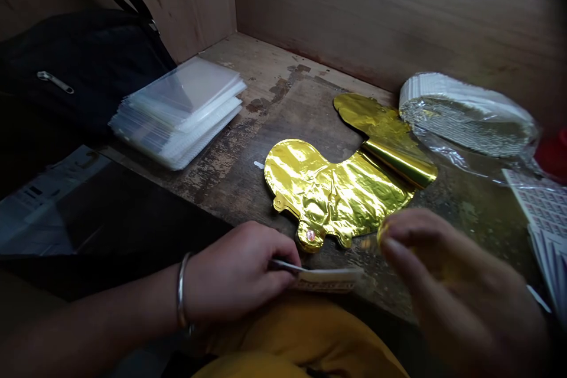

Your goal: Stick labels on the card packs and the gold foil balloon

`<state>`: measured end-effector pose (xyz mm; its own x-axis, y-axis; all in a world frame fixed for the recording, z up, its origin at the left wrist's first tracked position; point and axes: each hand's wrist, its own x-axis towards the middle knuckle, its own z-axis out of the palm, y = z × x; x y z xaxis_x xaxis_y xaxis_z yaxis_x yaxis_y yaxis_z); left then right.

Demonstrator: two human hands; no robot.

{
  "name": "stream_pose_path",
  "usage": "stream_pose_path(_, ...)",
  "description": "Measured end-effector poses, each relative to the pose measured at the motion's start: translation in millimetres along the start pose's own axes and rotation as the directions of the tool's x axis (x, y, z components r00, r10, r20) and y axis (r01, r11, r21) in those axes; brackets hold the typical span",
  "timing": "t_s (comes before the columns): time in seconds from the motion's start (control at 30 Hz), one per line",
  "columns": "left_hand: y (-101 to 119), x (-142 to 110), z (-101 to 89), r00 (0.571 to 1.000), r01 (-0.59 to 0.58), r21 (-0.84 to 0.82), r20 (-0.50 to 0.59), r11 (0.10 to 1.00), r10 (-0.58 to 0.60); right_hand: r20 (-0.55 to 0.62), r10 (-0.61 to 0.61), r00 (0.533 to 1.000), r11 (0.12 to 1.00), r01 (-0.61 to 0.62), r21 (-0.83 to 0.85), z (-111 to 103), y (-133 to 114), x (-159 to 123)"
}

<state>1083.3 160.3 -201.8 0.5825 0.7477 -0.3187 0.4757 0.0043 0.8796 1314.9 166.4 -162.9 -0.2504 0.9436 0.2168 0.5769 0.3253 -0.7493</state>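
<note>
My left hand, with a metal bangle at the wrist, is closed on a thin printed paper sheet, held nearly edge-on at the table's front edge. My right hand is blurred by motion, its thumb and forefinger pinched just right of the gold foil. Whatever the pinch holds is too small and smeared to make out. Ahead of both hands lies a flat, uninflated gold foil balloon, partly folded over on the right. On one of its near tabs sits a small pinkish sticker.
A stack of clear plastic sleeves stands at the left beside a dark bag. Right are a plastic-wrapped white bundle, printed label sheets and a red object. Wooden panels bound the worn table.
</note>
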Motion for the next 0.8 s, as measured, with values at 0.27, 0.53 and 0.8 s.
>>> stream_pose_path(0.27,-20,12,15.4,0.807,-0.374,0.732,-0.046,0.569,0.589,0.305,0.424,0.853,0.829,-0.501,0.249,34,38,40)
stream_pose_path(0.53,-37,15,18.7,0.779,-0.398,0.718,-0.064,0.571,0.624,0.331,0.448,0.830,0.835,-0.521,0.176,42,39,39)
stream_pose_path(0.8,-29,13,12.8,0.819,-0.400,0.691,-0.025,0.602,0.573,0.312,0.447,0.838,0.853,-0.505,0.132,47,41,38)
